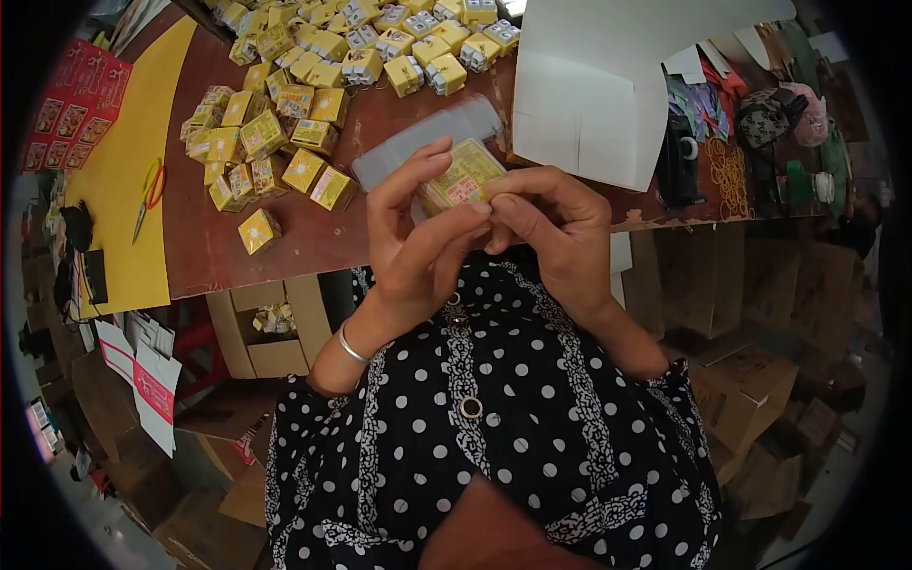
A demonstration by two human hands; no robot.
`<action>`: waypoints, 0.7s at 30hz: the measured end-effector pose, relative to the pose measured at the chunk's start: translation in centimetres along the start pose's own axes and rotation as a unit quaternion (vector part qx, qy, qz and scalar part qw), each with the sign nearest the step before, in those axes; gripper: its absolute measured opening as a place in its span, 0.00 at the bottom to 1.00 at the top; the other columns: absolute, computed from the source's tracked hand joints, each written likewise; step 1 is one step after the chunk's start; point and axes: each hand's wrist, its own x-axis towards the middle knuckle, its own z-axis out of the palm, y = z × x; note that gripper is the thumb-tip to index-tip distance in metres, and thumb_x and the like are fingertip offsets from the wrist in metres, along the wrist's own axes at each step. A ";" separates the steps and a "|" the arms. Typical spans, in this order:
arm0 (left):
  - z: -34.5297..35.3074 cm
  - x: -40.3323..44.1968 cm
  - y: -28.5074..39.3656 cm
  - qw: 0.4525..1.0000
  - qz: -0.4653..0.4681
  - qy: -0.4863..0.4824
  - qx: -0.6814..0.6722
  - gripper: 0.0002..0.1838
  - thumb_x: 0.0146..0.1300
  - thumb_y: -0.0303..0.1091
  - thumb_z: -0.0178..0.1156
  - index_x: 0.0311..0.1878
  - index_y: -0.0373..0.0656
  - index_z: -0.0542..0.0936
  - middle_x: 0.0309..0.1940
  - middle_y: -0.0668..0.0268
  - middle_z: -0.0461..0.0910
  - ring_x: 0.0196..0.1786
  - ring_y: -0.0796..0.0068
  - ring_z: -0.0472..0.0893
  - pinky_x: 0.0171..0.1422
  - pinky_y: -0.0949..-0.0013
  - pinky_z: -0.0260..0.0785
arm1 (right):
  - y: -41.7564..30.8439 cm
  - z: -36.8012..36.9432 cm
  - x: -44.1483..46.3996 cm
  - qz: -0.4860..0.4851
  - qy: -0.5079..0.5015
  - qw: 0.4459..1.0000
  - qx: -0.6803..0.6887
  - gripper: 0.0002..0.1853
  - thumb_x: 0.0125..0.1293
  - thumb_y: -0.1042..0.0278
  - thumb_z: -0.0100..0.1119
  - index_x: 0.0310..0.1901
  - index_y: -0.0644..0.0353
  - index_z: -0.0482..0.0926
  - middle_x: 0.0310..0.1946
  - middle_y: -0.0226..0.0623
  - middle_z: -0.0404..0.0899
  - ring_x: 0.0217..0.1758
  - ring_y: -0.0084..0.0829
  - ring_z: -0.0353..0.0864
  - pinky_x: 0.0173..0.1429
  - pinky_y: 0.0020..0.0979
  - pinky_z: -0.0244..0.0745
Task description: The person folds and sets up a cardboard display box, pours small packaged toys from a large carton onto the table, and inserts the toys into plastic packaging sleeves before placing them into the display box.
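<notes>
Close to the table's front edge, both hands are at a small yellow printed packet [467,171] with pale, see-through-looking edges. My left hand [410,223] holds it from the left, the thumb and a finger reaching to its near side and another finger raised behind. My right hand [562,223] pinches at the packet's near right corner, where the fingertips of both hands meet. Anything thin between those fingertips is too small to make out. Just beyond the packet, a clear plastic tray [399,147] lies on the reddish-brown table [313,252].
Left of my hands sit several yellow printed boxes [261,133]. A heap of yellow-and-grey pieces [408,47] lies behind. A white open carton [579,114] stands right, near rubber bands [730,180]. Scissors [149,195] rest on a yellow sheet [142,114]. Cardboard boxes [741,380] crowd below.
</notes>
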 end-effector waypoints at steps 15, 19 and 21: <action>0.7 -0.2 0.3 0.987 -0.104 0.019 -0.117 0.13 0.61 0.20 0.68 0.49 0.39 0.81 0.65 0.54 0.63 0.69 0.49 0.73 0.69 0.54 0.71 | 0.8 -3.5 4.1 -0.438 -0.082 0.778 -0.442 0.23 0.64 0.71 0.70 0.60 0.60 0.77 0.56 0.45 0.78 0.55 0.37 0.79 0.56 0.34 0.78; 0.4 0.0 0.9 0.968 -0.170 0.050 -0.177 0.12 0.64 0.21 0.67 0.50 0.39 0.80 0.66 0.55 0.63 0.69 0.54 0.73 0.70 0.55 0.71 | 0.7 -3.2 4.3 -0.198 -0.180 0.921 -0.283 0.28 0.62 0.69 0.71 0.63 0.63 0.74 0.57 0.41 0.77 0.60 0.34 0.77 0.63 0.33 0.74; 0.1 0.0 0.8 0.952 -0.202 0.081 -0.214 0.13 0.65 0.21 0.67 0.52 0.39 0.79 0.66 0.55 0.63 0.69 0.56 0.73 0.70 0.55 0.71 | 0.6 -2.7 4.1 -0.074 -0.192 0.965 -0.165 0.29 0.62 0.69 0.72 0.64 0.63 0.72 0.57 0.39 0.77 0.61 0.32 0.77 0.64 0.32 0.73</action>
